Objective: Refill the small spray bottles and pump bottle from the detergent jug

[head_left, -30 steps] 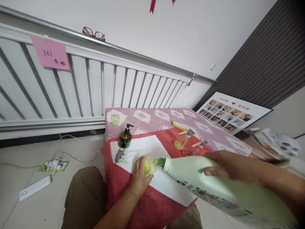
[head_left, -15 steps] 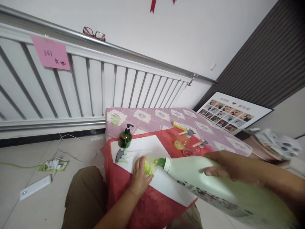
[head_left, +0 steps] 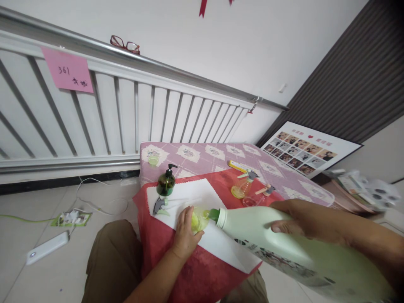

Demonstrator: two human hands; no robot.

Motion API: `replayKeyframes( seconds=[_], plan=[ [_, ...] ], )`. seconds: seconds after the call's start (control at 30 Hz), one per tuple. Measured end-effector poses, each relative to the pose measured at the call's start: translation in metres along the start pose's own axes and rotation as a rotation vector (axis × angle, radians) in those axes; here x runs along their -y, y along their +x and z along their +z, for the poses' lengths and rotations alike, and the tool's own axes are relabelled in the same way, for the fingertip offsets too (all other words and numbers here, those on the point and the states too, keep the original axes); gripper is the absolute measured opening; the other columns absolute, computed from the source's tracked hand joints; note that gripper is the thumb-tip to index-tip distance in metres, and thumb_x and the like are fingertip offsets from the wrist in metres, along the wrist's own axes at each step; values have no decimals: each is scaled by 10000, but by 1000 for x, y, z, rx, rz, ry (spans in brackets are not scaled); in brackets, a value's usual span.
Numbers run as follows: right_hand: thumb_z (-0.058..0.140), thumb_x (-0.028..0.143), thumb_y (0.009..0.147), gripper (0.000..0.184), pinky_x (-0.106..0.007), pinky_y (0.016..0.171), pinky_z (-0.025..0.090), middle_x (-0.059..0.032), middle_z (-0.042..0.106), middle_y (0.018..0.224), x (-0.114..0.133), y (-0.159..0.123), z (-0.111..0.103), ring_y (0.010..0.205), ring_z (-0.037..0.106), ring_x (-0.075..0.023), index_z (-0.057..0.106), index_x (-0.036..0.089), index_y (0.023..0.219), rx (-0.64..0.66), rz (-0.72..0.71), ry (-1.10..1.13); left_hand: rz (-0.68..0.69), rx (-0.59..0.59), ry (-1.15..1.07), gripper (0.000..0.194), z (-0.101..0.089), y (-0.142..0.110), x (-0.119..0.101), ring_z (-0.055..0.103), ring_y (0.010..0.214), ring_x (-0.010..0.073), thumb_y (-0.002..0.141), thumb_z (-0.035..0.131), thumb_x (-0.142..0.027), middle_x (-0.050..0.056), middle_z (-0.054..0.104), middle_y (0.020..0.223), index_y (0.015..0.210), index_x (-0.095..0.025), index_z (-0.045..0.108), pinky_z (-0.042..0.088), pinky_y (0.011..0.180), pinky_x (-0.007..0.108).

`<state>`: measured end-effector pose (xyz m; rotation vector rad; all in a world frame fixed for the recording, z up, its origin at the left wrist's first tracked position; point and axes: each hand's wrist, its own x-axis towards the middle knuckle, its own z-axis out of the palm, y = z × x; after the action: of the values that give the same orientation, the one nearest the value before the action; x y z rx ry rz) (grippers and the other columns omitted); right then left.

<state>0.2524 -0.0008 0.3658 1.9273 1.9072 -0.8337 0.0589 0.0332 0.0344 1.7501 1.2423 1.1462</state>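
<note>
Above red cloth (head_left: 202, 273) | left fingers (head_left: 188, 215) grasp small bottle (head_left: 198, 222) | right fingers (head_left: 280, 227) grip green jug (head_left: 252, 223) | both unmoved

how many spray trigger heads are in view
3: a loose grey trigger on the white sheet, a trigger atop the standing yellow bottle, and another near the pinkish bottle. Others could hide behind the large jug.

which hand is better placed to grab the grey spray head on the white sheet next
Probably the left hand: it is nearer the spray head, though it holds the small bottle. The right hand is farther off, holding the large pale-green jug.
</note>
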Motion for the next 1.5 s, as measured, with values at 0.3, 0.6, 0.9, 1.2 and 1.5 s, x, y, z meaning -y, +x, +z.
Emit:
replayKeyframes(
  seconds=[0.3,0.6,0.9,1.2,1.5],
  plan=[
    [537,594,771,453,-324,769,489,-73,717,1003,3,-1,-1,930,646,-294,648,210,982,-14,10,-31,14,-17,-12,828,1,0,1,308,1344,254,662,662,-183,96,359,1421,1388,-213,266,267,1139,431],
    [542,584,771,426,-294,747,486,-52,726,990,1,0,-1,926,651,-283,649,227,978,-6,6,-14,7,-15,-17,822,1,-1,0,309,1344,256,666,660,-190,99,358,1423,1388,-211,268,265,1138,436],
    [543,577,772,431,-308,750,497,-61,727,988,3,0,-1,929,654,-298,647,214,980,13,-7,10,9,-5,-4,821,0,0,-1,305,1344,251,664,656,-181,106,354,1422,1386,-198,265,260,1142,435],
    [549,560,772,417,-297,740,497,-58,729,986,4,0,0,925,660,-290,644,210,978,13,2,17,-1,-9,-21,824,0,0,-1,311,1341,253,659,662,-174,99,361,1418,1384,-203,271,260,1140,441],
    [540,599,766,449,-305,728,492,-62,734,965,4,-1,-2,904,658,-296,648,210,964,11,-3,14,-9,-2,-29,809,-1,0,-2,306,1349,261,665,657,-186,101,360,1421,1380,-214,279,257,1140,443]
  ],
)
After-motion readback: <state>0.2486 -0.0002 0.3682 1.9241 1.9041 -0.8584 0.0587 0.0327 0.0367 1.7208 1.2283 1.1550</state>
